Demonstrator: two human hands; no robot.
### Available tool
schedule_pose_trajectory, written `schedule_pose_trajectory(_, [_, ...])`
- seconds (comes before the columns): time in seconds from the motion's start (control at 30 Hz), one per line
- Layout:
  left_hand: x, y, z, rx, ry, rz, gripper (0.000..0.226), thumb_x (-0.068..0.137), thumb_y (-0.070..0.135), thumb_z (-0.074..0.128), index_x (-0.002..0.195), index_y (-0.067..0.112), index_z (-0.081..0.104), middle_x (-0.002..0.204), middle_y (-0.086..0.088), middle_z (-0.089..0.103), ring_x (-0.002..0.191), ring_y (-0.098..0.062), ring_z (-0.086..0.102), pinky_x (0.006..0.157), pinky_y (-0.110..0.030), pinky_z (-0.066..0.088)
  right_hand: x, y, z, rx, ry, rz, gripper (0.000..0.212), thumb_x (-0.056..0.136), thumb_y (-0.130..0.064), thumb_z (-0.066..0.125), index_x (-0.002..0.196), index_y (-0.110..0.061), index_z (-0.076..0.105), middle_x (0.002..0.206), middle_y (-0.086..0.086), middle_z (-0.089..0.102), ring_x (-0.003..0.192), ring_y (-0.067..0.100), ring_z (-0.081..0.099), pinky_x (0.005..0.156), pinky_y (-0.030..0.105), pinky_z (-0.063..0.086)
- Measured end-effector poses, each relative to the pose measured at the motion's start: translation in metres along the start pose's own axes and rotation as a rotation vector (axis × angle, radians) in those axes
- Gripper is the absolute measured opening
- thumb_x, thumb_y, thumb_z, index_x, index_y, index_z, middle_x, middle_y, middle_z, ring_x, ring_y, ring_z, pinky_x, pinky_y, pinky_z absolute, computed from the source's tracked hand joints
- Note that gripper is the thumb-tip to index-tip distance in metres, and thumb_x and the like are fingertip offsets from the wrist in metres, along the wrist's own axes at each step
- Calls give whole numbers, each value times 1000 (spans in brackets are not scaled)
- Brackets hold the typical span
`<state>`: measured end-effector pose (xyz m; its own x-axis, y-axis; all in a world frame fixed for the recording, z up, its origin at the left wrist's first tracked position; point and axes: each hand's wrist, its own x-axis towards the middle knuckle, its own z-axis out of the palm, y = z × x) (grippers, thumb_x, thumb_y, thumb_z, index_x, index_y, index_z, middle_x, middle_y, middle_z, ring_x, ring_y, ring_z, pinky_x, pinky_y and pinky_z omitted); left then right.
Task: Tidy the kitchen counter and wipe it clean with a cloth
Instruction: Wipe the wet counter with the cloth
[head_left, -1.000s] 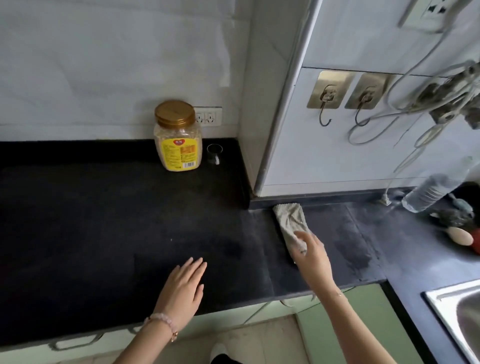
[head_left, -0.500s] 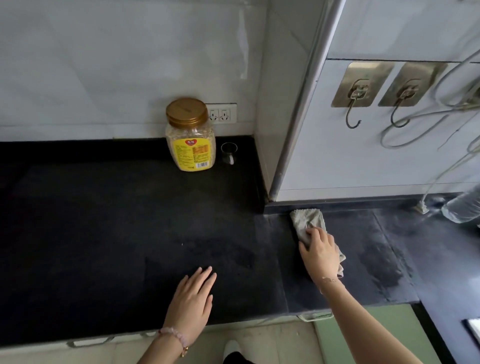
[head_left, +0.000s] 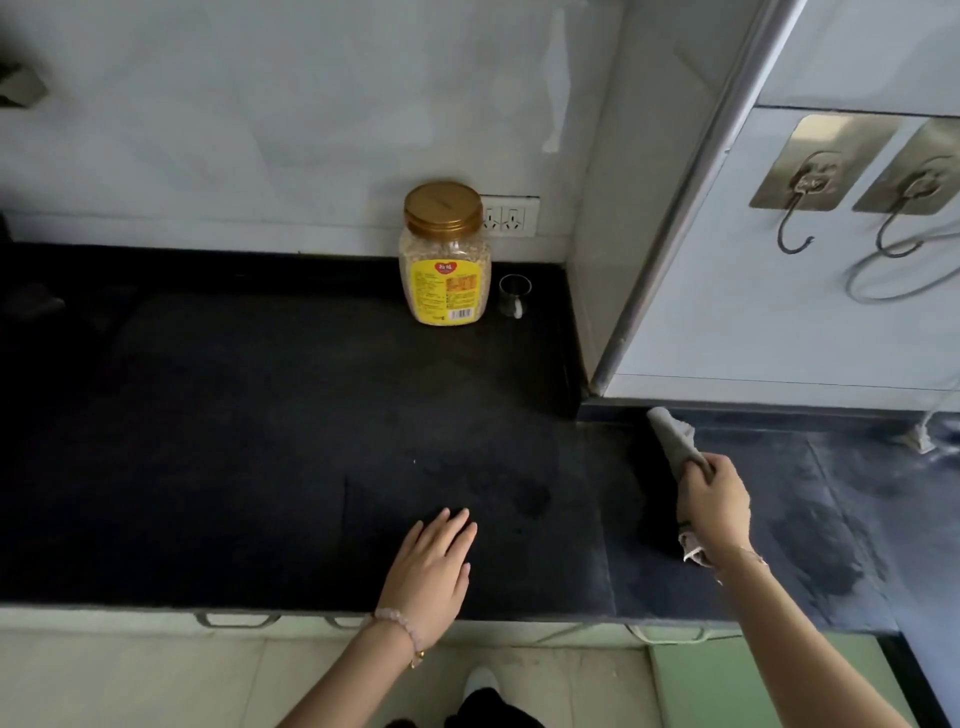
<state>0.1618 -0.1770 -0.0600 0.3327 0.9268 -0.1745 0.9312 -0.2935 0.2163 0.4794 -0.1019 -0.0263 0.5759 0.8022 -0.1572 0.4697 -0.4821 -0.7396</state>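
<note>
Obs: right hand (head_left: 714, 506) closed around a grey cloth (head_left: 675, 441), fingers curled over the bunched middle; one end trails toward the wall base, the other pokes out under the wrist. Cloth lies on the counter (head_left: 234, 441), on the lighter slab right of the step in the wall

Left hand (head_left: 434, 564) flat, fingers together and extended, palm down on the dark slab near the front edge; holds nothing, looks like a brace

Jar (head_left: 445, 254) with gold lid upright at the back wall, small glass (head_left: 514, 296) just beside it on its right, both well apart from either hand. Dull smears visible on the slab right of the cloth

Judgement: wiping in progress, back corner not yet reached

Risks:
- cloth is bunched, so little of it meets the surface; streaks likely
- a sweep into the corner could clip the glass, which looks light and tippable
- jar and glass left standing would shield the counter beneath them from the cloth
</note>
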Motion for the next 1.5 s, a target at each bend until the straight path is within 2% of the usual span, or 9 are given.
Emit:
schedule_pose_trajectory(0.2, [4,-7,-3,-70,89,19,36,85,25,50,120,21,58,130,5,57,122,-16,53,102,-36,40,-23,-2,-4,94,-10,-19,21,89,-19,46,105,-14,59,97,9,64,88,26,57,75,33,40])
schedule_pose_trajectory(0.3, [2,-22,-12,-94,174,22,34,81,21,62,115,20,62,121,4,64,114,-15,59,96,-34,47,-43,-1,-1,89,-8,-15,20,90,-18,47,104,-16,60,94,8,64,89,26,57,75,33,40])
schedule_pose_trajectory(0.47, [1,-77,-23,-154,241,-49,32,85,14,57,117,12,60,123,-3,62,117,-20,56,99,-36,46,-85,4,13,-10,-4,-22,21,90,-19,49,107,-19,61,94,4,66,86,24,57,73,34,42])
schedule_pose_trajectory(0.6, [2,-131,-34,-161,235,-89,34,87,14,54,121,8,57,128,-8,58,122,-23,52,101,-38,43,-118,9,38,-187,65,-14,22,90,-21,47,105,-28,61,90,-2,63,89,27,58,83,41,45])
schedule_pose_trajectory(0.77, [-1,-193,-46,-156,195,-58,39,86,13,57,124,6,55,131,-11,56,126,-29,48,103,-42,40,-147,-5,67,-165,164,63,23,89,-23,46,105,-26,63,93,6,69,87,31,60,74,39,47])
schedule_pose_trajectory(1.07, [-5,-254,-47,-121,110,64,44,87,17,57,129,7,50,138,-10,49,132,-28,41,106,-47,37,-189,-29,109,-229,283,77,16,90,-18,47,90,-15,63,83,8,64,79,30,54,63,34,37])
schedule_pose_trajectory(1.23, [-5,-267,-41,-71,98,132,43,89,22,50,130,8,49,140,-8,48,131,-28,42,106,-46,36,-187,-29,124,-281,327,72,29,93,-17,47,118,-13,61,126,5,60,118,27,50,94,36,39])
schedule_pose_trajectory(1.37, [-6,-272,-41,-28,71,169,56,86,35,25,129,9,49,139,-6,49,129,-26,44,104,-44,37,-184,-31,132,-324,334,26,30,92,-15,49,119,-10,61,130,7,59,126,24,48,105,35,36])
schedule_pose_trajectory(1.5, [-4,-270,-41,-38,57,155,56,86,36,26,129,9,50,139,-7,49,129,-27,44,104,-46,37,-192,-43,141,-317,267,61,34,96,-24,44,125,-14,58,141,2,51,135,20,39,108,34,33])
